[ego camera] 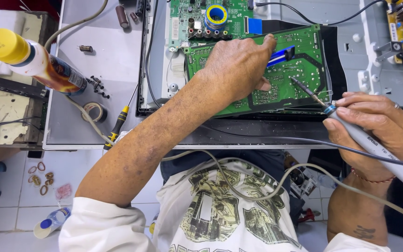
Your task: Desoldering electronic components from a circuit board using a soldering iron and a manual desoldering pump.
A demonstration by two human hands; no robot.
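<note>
Left hand (239, 63) steadies green circuit board (299, 74); right hand (374, 126) grips soldering iron (350, 128).

Left hand (239, 65) on circuit board (299, 70) — soldering iron (350, 130) right

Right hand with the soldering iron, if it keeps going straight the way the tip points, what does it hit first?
The right hand aims the soldering iron up and left. Its tip already hovers over the green circuit board, so it would probably meet the board first, near the left hand. Height above the board is unclear.
</note>
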